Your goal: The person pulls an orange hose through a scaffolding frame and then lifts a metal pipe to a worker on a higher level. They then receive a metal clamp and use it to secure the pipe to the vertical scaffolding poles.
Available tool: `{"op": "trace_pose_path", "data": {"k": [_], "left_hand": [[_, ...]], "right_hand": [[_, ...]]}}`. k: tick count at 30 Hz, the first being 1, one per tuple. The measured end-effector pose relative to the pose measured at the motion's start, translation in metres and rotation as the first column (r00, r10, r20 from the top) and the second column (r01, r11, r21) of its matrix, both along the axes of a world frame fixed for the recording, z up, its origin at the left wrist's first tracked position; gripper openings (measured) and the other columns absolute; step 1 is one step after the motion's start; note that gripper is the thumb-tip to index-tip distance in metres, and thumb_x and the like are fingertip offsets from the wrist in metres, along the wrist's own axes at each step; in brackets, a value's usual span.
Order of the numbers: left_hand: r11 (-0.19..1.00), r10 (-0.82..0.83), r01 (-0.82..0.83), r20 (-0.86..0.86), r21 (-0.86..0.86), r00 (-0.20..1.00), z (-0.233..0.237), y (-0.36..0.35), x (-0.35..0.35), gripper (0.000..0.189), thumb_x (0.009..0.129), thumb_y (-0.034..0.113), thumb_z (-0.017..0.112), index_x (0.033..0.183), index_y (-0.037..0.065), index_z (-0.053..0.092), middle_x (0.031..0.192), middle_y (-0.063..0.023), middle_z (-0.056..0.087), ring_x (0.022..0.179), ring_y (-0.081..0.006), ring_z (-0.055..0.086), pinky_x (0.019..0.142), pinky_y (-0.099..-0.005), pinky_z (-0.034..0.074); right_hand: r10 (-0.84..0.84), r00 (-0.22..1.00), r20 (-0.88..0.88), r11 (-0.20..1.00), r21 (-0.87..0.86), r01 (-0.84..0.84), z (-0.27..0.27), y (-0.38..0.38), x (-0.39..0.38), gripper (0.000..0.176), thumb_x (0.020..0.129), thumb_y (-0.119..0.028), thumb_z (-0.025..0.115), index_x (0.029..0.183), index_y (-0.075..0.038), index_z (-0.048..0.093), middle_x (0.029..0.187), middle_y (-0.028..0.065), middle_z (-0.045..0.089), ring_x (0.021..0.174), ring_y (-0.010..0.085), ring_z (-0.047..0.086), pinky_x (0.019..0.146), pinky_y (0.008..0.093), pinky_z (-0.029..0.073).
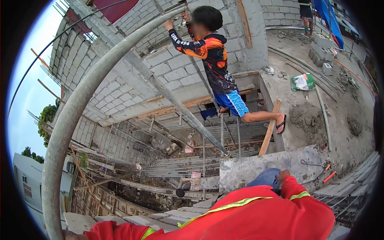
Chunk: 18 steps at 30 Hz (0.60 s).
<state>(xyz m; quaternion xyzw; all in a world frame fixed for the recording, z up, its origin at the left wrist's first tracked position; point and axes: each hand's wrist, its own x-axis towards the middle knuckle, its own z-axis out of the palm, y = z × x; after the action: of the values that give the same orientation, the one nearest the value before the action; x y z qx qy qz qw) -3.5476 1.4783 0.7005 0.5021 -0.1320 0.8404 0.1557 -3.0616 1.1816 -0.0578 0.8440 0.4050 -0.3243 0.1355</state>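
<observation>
A long grey metal pipe (76, 116), bowed by the wide lens, runs from the lower left up to the top centre. My left hand (75, 236) is around its lower end; the frame edge cuts off most of that hand. Near its upper end, a co-worker (216, 56) in an orange and black top has both hands raised to the pipe. My right hand (284, 175) rests by the knee of my blue jeans (265, 178), its fingers hidden from view. My red sleeves carry yellow-green bands.
Below lies a deep opening with bars and rubble. A slanted steel post (180, 108) crosses it. A wooden plank (270, 128) leans beside the co-worker's foot. Wet mortar (308, 118), a green bag (303, 82) and hollow blocks (322, 50) sit on the right-hand slab.
</observation>
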Motion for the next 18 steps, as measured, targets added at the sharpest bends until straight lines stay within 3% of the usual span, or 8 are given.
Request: {"op": "trace_pose_path", "data": {"k": [3, 5, 8, 12, 15, 16, 17, 18], "left_hand": [[1.0, -0.025, 0.026, -0.056, 0.015, 0.998, 0.023, -0.004, 0.004, 0.016, 0.068, 0.021, 0.064, 0.077, 0.013, 0.054, 0.075, -0.0026, 0.057, 0.068, -0.0132, 0.052, 0.067, -0.0323, 0.043], [0.999, -0.032, 0.034, -0.083, 0.025, 0.996, 0.028, -0.007, 0.008, 0.017, 0.068, 0.022, 0.065, 0.077, 0.013, 0.054, 0.075, -0.0027, 0.057, 0.069, -0.0133, 0.052, 0.068, -0.0327, 0.043], [1.0, 0.005, -0.003, -0.061, 0.03, 0.998, 0.016, -0.007, 0.016, 0.02, 0.068, 0.023, 0.065, 0.082, 0.012, 0.055, 0.079, -0.0035, 0.057, 0.073, -0.014, 0.052, 0.07, -0.0338, 0.043], [0.994, 0.111, -0.112, 0.026, 0.014, 0.993, -0.019, 0.001, 0.028, 0.027, 0.067, 0.024, 0.066, 0.089, 0.012, 0.056, 0.087, -0.0051, 0.058, 0.08, -0.0154, 0.053, 0.074, -0.0359, 0.043], [0.978, 0.205, -0.206, 0.052, 0.019, 0.977, -0.043, 0.008, 0.031, 0.033, 0.066, 0.025, 0.066, 0.095, 0.012, 0.057, 0.092, -0.0063, 0.059, 0.086, -0.0165, 0.053, 0.077, -0.0374, 0.043], [0.952, 0.303, -0.304, 0.033, 0.027, 0.952, -0.049, 0.01, 0.03, 0.056, 0.064, 0.035, 0.068, 0.112, 0.012, 0.049, 0.108, -0.0086, 0.054, 0.1, -0.0201, 0.048, 0.088, -0.0417, 0.036], [0.941, 0.336, -0.337, 0.045, 0.03, 0.941, -0.055, 0.015, 0.03, 0.058, 0.064, 0.037, 0.068, 0.112, 0.011, 0.049, 0.109, -0.0089, 0.054, 0.1, -0.0207, 0.048, 0.089, -0.0413, 0.036], [0.928, 0.37, -0.372, 0.056, 0.028, 0.927, -0.06, 0.019, 0.031, 0.06, 0.064, 0.039, 0.068, 0.112, 0.01, 0.049, 0.109, -0.0092, 0.053, 0.1, -0.0213, 0.048, 0.089, -0.0409, 0.036]], "right_hand": [[0.185, 0.98, 0.072, 0.978, 0.082, -0.191, 0.069, 0.01, -0.009, 0.019, 0.076, -0.025, 0.051, 0.069, -0.015, 0.066, 0.072, 0.0015, 0.064, 0.064, 0.0136, 0.062, 0.06, 0.0307, 0.048], [0.153, 0.985, 0.08, 0.981, 0.107, -0.161, 0.052, 0.009, -0.013, 0.02, 0.076, -0.026, 0.051, 0.069, -0.016, 0.066, 0.072, 0.0016, 0.064, 0.064, 0.0135, 0.062, 0.06, 0.0306, 0.048], [-0.129, 0.991, 0.034, 0.968, 0.22, 0.118, -0.002, 0.001, -0.017, 0.021, 0.077, -0.026, 0.05, 0.069, -0.016, 0.066, 0.071, 0.0019, 0.064, 0.064, 0.0135, 0.062, 0.059, 0.0303, 0.048], [-0.027, 0.988, 0.151, 0.981, 0.193, -0.003, 0.006, -0.007, -0.021, 0.021, 0.076, -0.031, 0.052, 0.068, -0.019, 0.066, 0.074, 0.0027, 0.064, 0.064, 0.0133, 0.062, 0.059, 0.0305, 0.047], [0.065, 0.998, 0.027, 0.982, 0.178, -0.069, 0.019, -0.006, -0.005, 0.021, 0.077, -0.026, 0.05, 0.068, -0.012, 0.064, 0.068, 0.0069, 0.063, 0.056, 0.0183, 0.06, 0.051, 0.0337, 0.046], [-0.408, 0.846, -0.343, 0.821, 0.267, 0.504, 0.018, -0.003, -0.003, 0.019, 0.076, -0.024, 0.05, 0.065, -0.012, 0.06, 0.064, 0.0077, 0.059, 0.053, 0.0202, 0.056, 0.048, 0.0359, 0.043], [-0.646, 0.375, -0.665, 0.399, 0.125, 0.909, 0.016, 0.002, -0.001, 0.018, 0.075, -0.022, 0.05, 0.063, -0.011, 0.057, 0.061, 0.0086, 0.055, 0.05, 0.0221, 0.053, 0.044, 0.0381, 0.039], [-0.55, -0.217, -0.806, -0.107, -0.19, 0.976, 0.015, 0.002, 0.001, 0.017, 0.074, -0.021, 0.05, 0.061, -0.01, 0.053, 0.057, 0.0094, 0.051, 0.047, 0.024, 0.049, 0.041, 0.0404, 0.036]]}}
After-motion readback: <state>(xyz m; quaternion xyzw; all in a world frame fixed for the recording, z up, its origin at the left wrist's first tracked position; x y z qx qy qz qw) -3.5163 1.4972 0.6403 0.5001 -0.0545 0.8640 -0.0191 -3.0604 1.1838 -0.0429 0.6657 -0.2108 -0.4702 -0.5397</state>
